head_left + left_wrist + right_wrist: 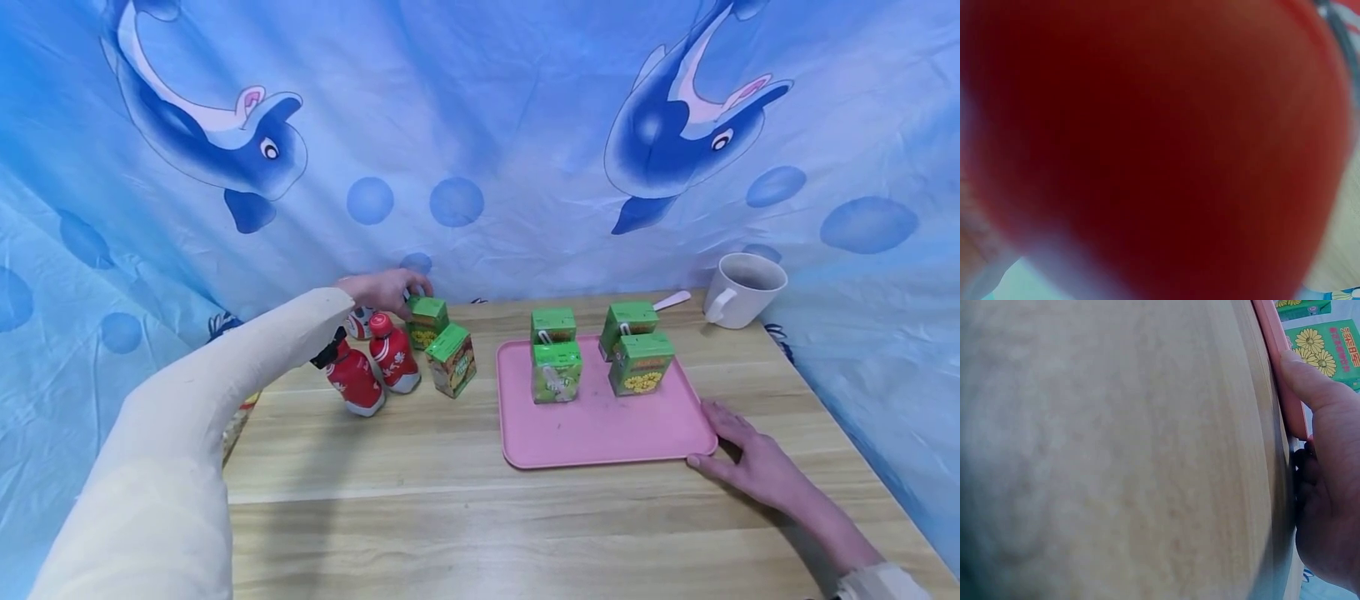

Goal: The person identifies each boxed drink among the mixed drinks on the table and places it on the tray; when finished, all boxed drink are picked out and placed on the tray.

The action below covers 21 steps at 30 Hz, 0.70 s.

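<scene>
At the back left, my left hand (388, 290) grips a green drink carton (427, 327) from above, its fingers at the carton's top and left side. Another drink carton (452, 362) stands just in front of it. Two red bottles (395, 357) with white bases stand beneath my left forearm. A blurred red bottle (1160, 150) fills most of the left wrist view and hides that hand's fingers. My right hand (757, 462) holds the near right corner of a pink tray (592, 442), its thumb on the rim in the right wrist view. Several green cartons (642, 367) stand on the tray.
A white mug (744, 292) stands at the back right, with a pale-handled utensil (671, 300) beside it. Partly hidden behind the red bottles is a white and red container (360, 322). A blue dolphin-print curtain (480, 125) hangs along the wooden table's (420, 500) back edge.
</scene>
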{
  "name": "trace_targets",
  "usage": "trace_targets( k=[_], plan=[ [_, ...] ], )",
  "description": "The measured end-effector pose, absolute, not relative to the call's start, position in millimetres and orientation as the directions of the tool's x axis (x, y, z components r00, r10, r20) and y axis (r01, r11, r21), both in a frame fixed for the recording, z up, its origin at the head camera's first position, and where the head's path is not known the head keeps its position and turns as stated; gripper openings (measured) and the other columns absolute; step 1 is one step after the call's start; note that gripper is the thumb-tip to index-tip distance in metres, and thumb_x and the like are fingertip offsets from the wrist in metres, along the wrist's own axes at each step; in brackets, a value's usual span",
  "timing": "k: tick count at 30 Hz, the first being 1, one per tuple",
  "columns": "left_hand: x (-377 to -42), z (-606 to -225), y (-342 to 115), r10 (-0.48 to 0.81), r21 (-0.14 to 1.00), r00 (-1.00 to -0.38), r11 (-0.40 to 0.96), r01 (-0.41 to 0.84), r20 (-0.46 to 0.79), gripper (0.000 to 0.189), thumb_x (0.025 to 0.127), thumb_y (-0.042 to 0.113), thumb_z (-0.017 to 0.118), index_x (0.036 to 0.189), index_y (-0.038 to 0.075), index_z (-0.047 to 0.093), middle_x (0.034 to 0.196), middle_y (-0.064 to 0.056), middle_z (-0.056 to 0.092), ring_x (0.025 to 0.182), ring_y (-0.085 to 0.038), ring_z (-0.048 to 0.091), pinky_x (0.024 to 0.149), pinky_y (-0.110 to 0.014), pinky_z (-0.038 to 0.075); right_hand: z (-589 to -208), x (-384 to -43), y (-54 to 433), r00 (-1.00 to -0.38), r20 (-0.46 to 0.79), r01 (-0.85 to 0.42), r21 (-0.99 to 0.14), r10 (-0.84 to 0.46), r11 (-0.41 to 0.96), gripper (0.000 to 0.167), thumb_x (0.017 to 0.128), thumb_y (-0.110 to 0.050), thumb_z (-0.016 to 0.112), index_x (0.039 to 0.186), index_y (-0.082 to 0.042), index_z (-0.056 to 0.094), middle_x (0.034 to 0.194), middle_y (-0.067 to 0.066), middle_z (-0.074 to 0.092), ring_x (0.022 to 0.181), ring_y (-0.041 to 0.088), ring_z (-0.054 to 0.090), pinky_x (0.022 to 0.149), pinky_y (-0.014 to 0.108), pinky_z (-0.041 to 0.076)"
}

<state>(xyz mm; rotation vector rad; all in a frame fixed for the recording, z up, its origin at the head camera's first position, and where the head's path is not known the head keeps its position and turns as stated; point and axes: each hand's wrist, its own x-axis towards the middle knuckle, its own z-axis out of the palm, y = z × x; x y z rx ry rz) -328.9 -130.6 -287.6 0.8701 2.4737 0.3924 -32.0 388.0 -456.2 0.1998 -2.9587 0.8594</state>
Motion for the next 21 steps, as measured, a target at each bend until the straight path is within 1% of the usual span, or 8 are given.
trace_targets(
  k=[6,11,15,21],
  plan=[
    [-326.9,-285.3,-130.3,0.634,0.382,-0.694,0.768,0.514,-0.341,0.049,0.084,-0.004,0.072,0.129,0.008,0.059,0.126,-0.019,0.056,0.115,-0.036,0.055,0.091,-0.045,0.053,-454.6,-31.5,387.0,-0.99,0.084,-0.139,-0.529,-0.111,0.837,0.093,0.086,-0.045,0.077,0.15,0.007,0.035,0.149,0.034,0.036,0.134,0.056,0.032,0.099,0.071,0.033],
    [-324.6,-285.6,-131.0,0.632,0.375,-0.702,0.769,0.518,-0.328,0.048,0.083,-0.003,0.072,0.128,0.008,0.06,0.126,-0.019,0.056,0.114,-0.035,0.055,0.09,-0.044,0.054,-456.4,-31.4,387.5,-0.988,0.103,-0.153,-0.532,-0.115,0.833,0.092,0.085,-0.043,0.078,0.149,0.007,0.037,0.148,0.033,0.038,0.133,0.056,0.034,0.099,0.071,0.034],
    [-323.7,-285.4,-132.2,0.638,0.379,-0.702,0.763,0.524,-0.315,0.048,0.083,-0.003,0.071,0.128,0.007,0.06,0.125,-0.02,0.056,0.113,-0.036,0.056,0.087,-0.043,0.055,-457.7,-31.6,387.9,-0.988,0.104,-0.154,-0.529,-0.116,0.834,0.092,0.085,-0.043,0.078,0.149,0.007,0.036,0.148,0.034,0.037,0.133,0.056,0.034,0.099,0.07,0.034],
    [-324.5,-281.6,-134.3,0.665,0.405,-0.709,0.73,0.55,-0.235,0.048,0.081,-0.006,0.069,0.127,0.001,0.059,0.119,-0.023,0.058,0.11,-0.039,0.056,0.083,-0.044,0.056,-456.7,-30.1,387.8,-0.989,0.101,-0.146,-0.524,-0.109,0.839,0.092,0.085,-0.045,0.078,0.15,0.007,0.036,0.148,0.034,0.037,0.133,0.057,0.033,0.1,0.071,0.033]
  ],
)
